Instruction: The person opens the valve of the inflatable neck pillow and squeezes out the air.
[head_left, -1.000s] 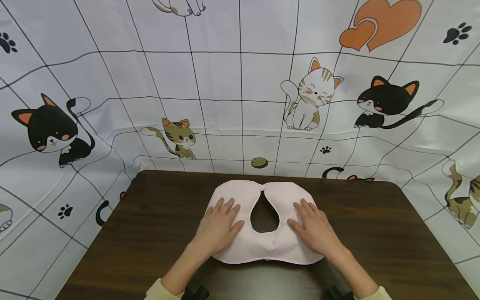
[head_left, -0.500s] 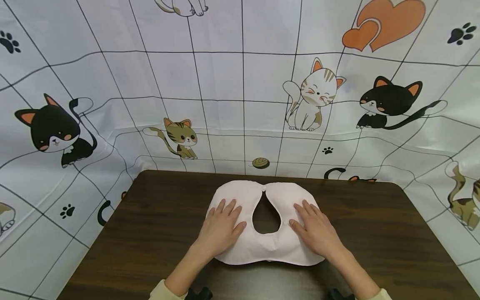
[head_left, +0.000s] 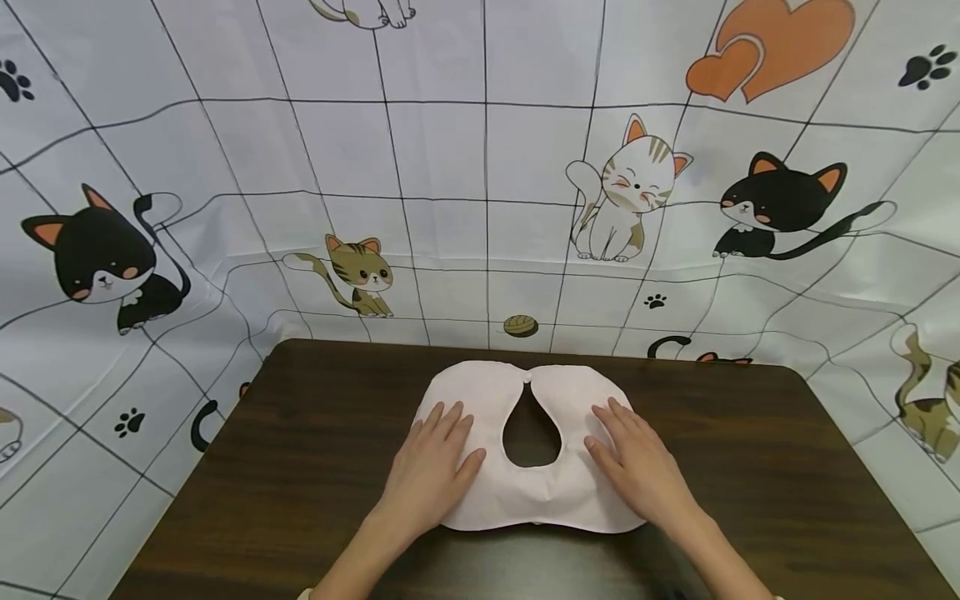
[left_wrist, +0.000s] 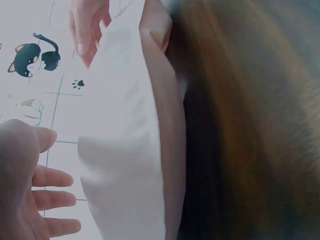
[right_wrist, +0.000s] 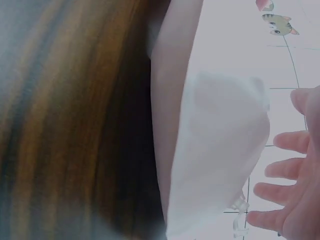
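A pale pink U-shaped neck pillow (head_left: 528, 496) lies flat on the dark wooden table, its two ends meeting at the far side around a teardrop-shaped opening. My left hand (head_left: 431, 467) is over its left half with the fingers spread. Over the right half is my right hand (head_left: 643, 467), its fingers straight too. In the left wrist view, a gap shows between the left hand (left_wrist: 30, 185) and the pillow (left_wrist: 120, 115). The right wrist view likewise has the right hand (right_wrist: 295, 175) apart from the fabric. A small clear piece (right_wrist: 240, 205) shows by the pillow's edge there.
The dark wooden table (head_left: 315, 417) extends around the pillow on all sides. Behind it and along both sides hangs a white sheet (head_left: 442, 150) with grid lines and printed cats, hearts and paw prints.
Both hands have shifted slightly outward and look a little larger, lifted off the pillow's surface. The sleeve cuffs have mostly slipped out of the head view. The pillow stays in place.
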